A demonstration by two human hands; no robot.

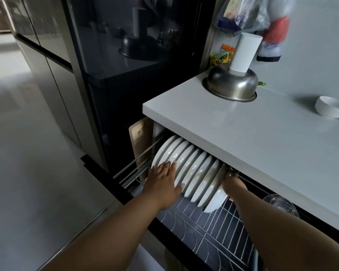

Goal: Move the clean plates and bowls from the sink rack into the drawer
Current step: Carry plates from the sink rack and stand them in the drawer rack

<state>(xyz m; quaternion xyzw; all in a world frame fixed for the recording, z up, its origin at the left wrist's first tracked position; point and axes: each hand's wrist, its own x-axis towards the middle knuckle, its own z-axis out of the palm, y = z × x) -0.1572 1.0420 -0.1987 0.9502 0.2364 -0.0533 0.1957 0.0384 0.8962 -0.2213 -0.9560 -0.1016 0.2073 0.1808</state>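
Row of glossy white ceramic plates [186, 169] stands on edge in the pulled-out wire-rack drawer [213, 227] under the pale stone surface [243, 137]. Left hand [162, 180] flat, fingers straight, steadying the row; right hand [232, 183] grips the endmost plate. Advise seating its rim squarely between wires; glaze likely slippery.

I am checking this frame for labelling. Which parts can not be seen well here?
- Right hand: fingers hidden behind the last plate, head view.
- Glass bowl: mostly under the countertop.
- White bowl: cut by the right edge, blurred.
- Drawer rack: near end hidden by the forearms.
- Sink rack: not in view.
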